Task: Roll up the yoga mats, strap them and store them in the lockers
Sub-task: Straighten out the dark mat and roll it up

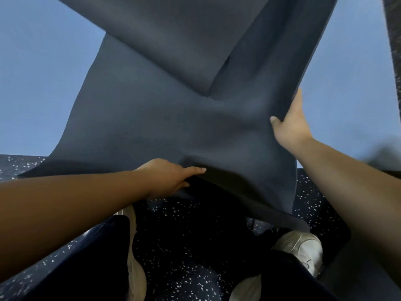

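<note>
Mat: a dark grey yoga mat is held up off the floor in front of the person, unrolled and twisted, so that one part folds over another near the top middle of the view. Its near edge hangs low between the two arms, and its lower right corner droops toward the floor by the right shoe.

Left hand: the left hand grips the mat's near edge. The thumb lies straight along the top face and the other fingers curl beneath, hidden by the material.

Right hand: the right hand holds the mat's right edge higher up, arm raised. The thumb presses on the near face and the fingers wrap round the edge; one fingertip shows at the top, the rest are hidden behind the mat.

Floor: a dark speckled floor lies under the person, and a pale blue surface begins beyond it, showing on both sides of the mat.

Feet: a white shoe stands at lower right on the speckled floor, and a beige shoe at lower left, partly covered by dark clothing.
</note>
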Tool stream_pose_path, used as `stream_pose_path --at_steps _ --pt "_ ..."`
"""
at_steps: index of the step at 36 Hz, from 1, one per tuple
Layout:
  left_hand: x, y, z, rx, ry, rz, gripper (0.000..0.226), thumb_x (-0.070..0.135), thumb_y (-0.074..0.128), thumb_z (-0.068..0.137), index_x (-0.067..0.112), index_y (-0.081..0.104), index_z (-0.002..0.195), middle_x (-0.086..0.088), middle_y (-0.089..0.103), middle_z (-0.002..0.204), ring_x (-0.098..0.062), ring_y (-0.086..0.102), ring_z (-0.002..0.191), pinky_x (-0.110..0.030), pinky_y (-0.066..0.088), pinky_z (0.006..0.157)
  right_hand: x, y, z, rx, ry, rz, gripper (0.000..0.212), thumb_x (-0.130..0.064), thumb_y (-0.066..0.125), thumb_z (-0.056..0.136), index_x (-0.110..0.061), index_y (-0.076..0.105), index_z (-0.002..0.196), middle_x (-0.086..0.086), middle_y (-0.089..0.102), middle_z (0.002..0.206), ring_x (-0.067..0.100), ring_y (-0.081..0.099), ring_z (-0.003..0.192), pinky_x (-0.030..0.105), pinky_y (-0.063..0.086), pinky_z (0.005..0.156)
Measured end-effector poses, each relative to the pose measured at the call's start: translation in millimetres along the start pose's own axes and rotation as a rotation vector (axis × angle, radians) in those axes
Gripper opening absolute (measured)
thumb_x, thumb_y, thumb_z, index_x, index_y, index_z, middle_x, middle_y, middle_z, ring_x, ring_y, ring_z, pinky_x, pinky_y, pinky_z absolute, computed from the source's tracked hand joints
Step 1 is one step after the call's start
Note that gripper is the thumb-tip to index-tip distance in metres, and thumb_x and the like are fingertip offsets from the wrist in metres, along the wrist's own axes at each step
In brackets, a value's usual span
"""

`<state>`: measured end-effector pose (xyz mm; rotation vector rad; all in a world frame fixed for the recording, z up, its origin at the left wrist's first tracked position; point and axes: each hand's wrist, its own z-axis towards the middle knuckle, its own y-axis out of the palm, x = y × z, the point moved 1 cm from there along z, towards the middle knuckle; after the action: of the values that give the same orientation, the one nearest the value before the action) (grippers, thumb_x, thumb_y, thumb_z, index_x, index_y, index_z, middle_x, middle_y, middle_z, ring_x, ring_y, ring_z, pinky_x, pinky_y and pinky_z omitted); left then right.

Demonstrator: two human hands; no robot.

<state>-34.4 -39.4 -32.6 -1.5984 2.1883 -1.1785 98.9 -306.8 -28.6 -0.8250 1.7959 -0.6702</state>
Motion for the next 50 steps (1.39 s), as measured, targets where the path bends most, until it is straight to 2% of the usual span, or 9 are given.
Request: stream_pose_path --at_steps 5,12,19,27,35,40,44,47,50 --pt "-7 -4 8 0.139 -0.079 -0.022 0.056 0.044 0.035 0.102 0.046 0.007 0.150 0.000 0.061 0.123 -0.027 0.060 0.106 -0.034 0.047 0.084 -11 2 -22 0.016 0.077 -0.264 0.073 -0.033 0.048 0.099 -0.012 0.006 0.155 0.016 0.002 0.161 0.031 0.003 0.148 0.041 0.009 0.120" --pt "-15 -15 8 0.417 -0.191 -0.248 0.042 0.043 0.059 0.092 0.021 0.038 0.121 -0.001 0.055 0.124 -0.032 0.059 0.097 -0.036 0.044 0.075 -7 30 -118 -0.276 -0.511 -0.533 0.065 -0.053 0.045 0.087 -0.018 0.046 0.141 0.009 0.049 0.143 0.031 0.046 0.132 0.052 0.031 0.110" --pt "-5 1 -17 0.457 -0.034 0.026 0.054 0.033 0.076 0.080 0.022 0.052 0.126 -0.004 0.055 0.115 -0.029 0.059 0.097 -0.040 0.049 0.076 34 52 -143 -0.315 -0.537 -0.726 0.105 -0.039 0.095 0.043 -0.016 0.048 0.134 0.013 0.064 0.119 0.034 0.065 0.101 0.058 0.052 0.080" --pt "-46 48 -71 0.620 -0.185 0.319 0.094 0.024 0.086 0.056 0.029 0.044 0.140 -0.016 0.050 0.124 -0.036 0.046 0.113 -0.049 0.036 0.090 33 60 -160 -0.424 -0.479 -0.785 0.081 -0.036 0.073 0.082 -0.017 0.032 0.150 0.012 0.048 0.138 0.035 0.047 0.125 0.056 0.042 0.099" --pt "-57 77 -61 0.390 -0.223 0.273 0.099 0.025 0.092 0.052 0.030 0.041 0.136 -0.020 0.056 0.105 -0.036 0.047 0.092 -0.053 0.047 0.071 36 66 -171 -0.594 -0.433 -0.789 0.074 -0.036 0.055 0.095 -0.022 0.011 0.153 0.012 0.037 0.136 0.032 0.038 0.129 0.043 0.046 0.093" --pt "-57 99 -60 0.342 -0.171 0.348 0.073 0.022 0.073 0.067 0.028 0.044 0.133 -0.020 0.047 0.111 -0.038 0.058 0.082 -0.045 0.050 0.056 48 73 -182 -0.534 -0.546 -0.875 0.062 -0.023 0.075 0.072 -0.010 0.058 0.130 0.020 0.055 0.116 0.040 0.057 0.105 0.045 0.054 0.070" --pt "-54 111 -65 0.331 -0.153 0.338 0.060 0.020 0.038 0.073 0.028 0.043 0.132 -0.018 0.046 0.103 -0.036 0.054 0.073 -0.041 0.050 0.048 42 79 -187 -0.429 -0.717 -0.968 0.049 -0.024 0.045 0.075 -0.005 0.069 0.113 0.016 0.049 0.104 0.031 0.046 0.085 0.037 0.045 0.058" --pt "-57 121 -67 0.246 -0.143 0.355 0.078 0.014 0.071 0.062 0.026 0.046 0.135 -0.021 0.051 0.092 -0.036 0.050 0.065 -0.039 0.048 0.043 39 85 -188 -0.511 -0.689 -0.949 0.065 -0.020 0.083 0.053 0.001 0.069 0.113 0.014 0.059 0.090 0.028 0.055 0.073 0.035 0.045 0.048" --pt "-50 113 -65 0.156 -0.171 0.367 0.101 0.015 0.091 0.048 0.030 0.050 0.139 -0.020 0.055 0.096 -0.036 0.050 0.070 -0.041 0.052 0.043 33 82 -190 -0.664 -0.666 -0.951 0.079 -0.020 0.072 0.077 0.003 0.036 0.145 0.015 0.052 0.119 0.029 0.054 0.101 0.035 0.048 0.070"
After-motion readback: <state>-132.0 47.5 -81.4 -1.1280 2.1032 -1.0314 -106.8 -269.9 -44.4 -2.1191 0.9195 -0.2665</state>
